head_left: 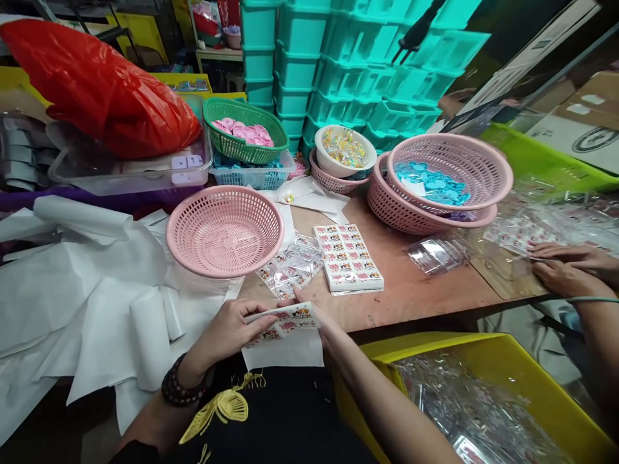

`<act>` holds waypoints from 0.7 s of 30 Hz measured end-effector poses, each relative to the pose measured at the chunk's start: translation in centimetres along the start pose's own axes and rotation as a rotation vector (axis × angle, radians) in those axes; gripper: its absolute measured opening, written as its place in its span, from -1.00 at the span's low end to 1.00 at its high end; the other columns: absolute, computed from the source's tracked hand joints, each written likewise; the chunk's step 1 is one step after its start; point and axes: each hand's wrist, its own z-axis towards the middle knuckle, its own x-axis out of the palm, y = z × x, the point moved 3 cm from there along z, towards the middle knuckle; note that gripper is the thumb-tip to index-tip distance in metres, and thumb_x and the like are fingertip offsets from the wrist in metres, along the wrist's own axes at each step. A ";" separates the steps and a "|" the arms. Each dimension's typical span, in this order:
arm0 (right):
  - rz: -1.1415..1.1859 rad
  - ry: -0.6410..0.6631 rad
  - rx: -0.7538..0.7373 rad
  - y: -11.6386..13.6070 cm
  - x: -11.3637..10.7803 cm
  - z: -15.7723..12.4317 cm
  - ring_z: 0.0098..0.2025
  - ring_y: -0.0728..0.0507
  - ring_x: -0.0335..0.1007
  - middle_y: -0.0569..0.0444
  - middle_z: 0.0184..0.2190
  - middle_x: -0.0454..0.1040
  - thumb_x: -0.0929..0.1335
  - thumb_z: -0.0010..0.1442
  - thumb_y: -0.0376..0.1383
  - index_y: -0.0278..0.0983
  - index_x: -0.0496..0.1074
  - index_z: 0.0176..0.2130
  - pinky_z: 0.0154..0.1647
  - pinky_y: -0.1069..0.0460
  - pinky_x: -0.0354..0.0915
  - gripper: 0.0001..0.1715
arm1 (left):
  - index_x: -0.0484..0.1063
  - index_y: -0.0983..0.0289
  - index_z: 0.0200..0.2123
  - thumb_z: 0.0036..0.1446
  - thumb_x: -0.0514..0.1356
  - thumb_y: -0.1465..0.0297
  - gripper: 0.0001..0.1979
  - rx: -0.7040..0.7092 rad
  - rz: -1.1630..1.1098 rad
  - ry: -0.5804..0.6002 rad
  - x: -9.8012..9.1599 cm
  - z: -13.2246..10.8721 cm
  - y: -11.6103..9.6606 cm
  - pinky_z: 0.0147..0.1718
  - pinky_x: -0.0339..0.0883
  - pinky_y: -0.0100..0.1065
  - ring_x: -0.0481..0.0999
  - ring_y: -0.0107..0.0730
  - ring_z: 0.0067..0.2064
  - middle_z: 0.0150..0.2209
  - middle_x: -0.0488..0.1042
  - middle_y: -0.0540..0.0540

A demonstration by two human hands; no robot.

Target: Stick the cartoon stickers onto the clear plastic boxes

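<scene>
My left hand (227,332) and my right hand (316,316) together grip a small printed sticker sheet (283,320) close to my body, at the table's front edge. The left fingers curl over its left end, and the right hand pinches its right end. Just beyond lie a stack of printed sticker sheets (348,256) and a loose pile of clear plastic sleeves (293,267). An empty pink basket (225,230) stands to the left of these.
White paper sheets (87,283) cover the table's left side. A yellow bin (483,399) of clear packets sits at my lower right. Stacked pink baskets (447,174) hold blue pieces. Another person's hands (570,267) rest at the right edge. Teal crates (348,58) are stacked behind.
</scene>
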 end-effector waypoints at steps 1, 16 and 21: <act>-0.059 0.015 0.014 0.5 -0.4 -1.0 -0.31 -0.29 0.56 -0.10 -0.46 0.56 0.28 0.07 0.34 -0.25 0.44 -0.37 -0.30 -0.15 0.47 -0.28 | 0.64 0.26 -0.23 0.21 0.22 0.12 -0.65 0.009 0.022 0.002 -0.1 0.0 -0.1 -0.49 0.30 -0.47 0.50 -0.41 -0.46 -0.36 0.62 0.10; -0.585 -0.086 -0.471 4.2 -1.8 -6.8 -0.33 -0.12 0.46 0.05 -0.36 0.56 0.40 0.19 -0.07 -0.22 0.50 -0.29 -0.28 -0.01 0.39 -0.73 | 0.64 0.26 -0.34 0.10 0.32 0.21 -0.77 0.045 0.066 0.197 1.1 1.9 -0.5 -0.50 0.22 -0.49 0.48 -0.42 -0.44 -0.45 0.59 0.03; -0.732 -0.050 -0.849 5.0 -2.4 -8.3 -0.07 -0.22 0.44 -0.02 -0.20 0.56 0.39 0.23 -0.19 -0.11 0.57 -0.36 0.01 -0.19 0.36 -0.84 | 0.58 0.30 -0.49 -0.01 0.36 0.12 -0.67 -0.130 -0.121 0.349 1.4 2.6 1.6 -0.59 0.11 -0.49 0.29 -0.52 -0.57 -0.62 0.43 -0.02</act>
